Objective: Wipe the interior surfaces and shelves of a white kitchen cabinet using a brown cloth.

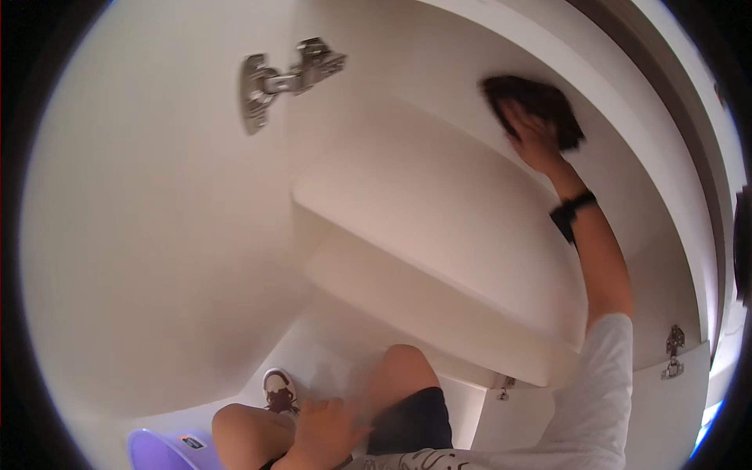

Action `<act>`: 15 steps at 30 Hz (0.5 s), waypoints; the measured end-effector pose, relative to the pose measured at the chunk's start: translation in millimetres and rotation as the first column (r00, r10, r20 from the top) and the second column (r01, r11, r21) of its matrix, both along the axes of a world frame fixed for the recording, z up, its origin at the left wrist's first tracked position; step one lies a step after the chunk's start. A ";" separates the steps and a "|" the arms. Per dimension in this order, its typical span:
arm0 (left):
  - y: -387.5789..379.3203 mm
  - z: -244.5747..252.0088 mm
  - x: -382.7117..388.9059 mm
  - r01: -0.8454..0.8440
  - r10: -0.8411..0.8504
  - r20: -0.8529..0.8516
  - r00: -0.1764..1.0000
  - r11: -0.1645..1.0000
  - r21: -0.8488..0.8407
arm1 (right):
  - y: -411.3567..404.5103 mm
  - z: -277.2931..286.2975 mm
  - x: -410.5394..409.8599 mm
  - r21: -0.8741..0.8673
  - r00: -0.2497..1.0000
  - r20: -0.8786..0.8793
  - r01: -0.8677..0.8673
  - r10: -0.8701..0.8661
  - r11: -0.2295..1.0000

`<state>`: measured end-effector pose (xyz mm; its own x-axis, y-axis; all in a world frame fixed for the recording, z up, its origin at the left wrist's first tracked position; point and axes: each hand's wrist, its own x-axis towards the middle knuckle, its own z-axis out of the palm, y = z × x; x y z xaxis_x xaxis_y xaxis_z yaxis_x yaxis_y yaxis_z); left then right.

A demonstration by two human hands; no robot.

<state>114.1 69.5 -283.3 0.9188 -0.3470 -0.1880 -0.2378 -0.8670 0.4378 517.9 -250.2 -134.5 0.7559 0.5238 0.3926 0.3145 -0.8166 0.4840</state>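
Note:
My right hand (531, 138) is raised at the upper right and presses a dark cloth (549, 106) flat against the white inner panel of a cabinet (446, 70). A black band circles that wrist. Low in the view, my left hand (329, 429) rests near my knees, slightly blurred, and nothing shows in it. Below the cloth runs a white cabinet shelf (435, 211).
A white cabinet door (158, 235) stands open on the left, with a metal hinge (282, 82) near its top. More hinges (674, 352) sit at the lower right. A purple bucket (170, 449) stands at the bottom left, beside my leg.

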 end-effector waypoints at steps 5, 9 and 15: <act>8.4 -10.0 -4.4 -0.036 0.036 0.020 0.999 0.999 -0.006 | 115.8 -19.8 75.8 -0.229 0.970 -0.193 -0.193 0.149 0.954; 12.6 -8.7 -12.4 -0.041 0.042 -0.021 0.999 0.998 0.039 | 133.7 -22.9 40.4 -0.101 0.930 -0.314 -0.234 0.192 0.967; 2.2 -10.0 7.0 0.034 -0.034 -0.011 0.999 0.999 0.034 | -35.6 -36.4 2.0 0.228 0.822 -0.535 -0.081 0.194 0.970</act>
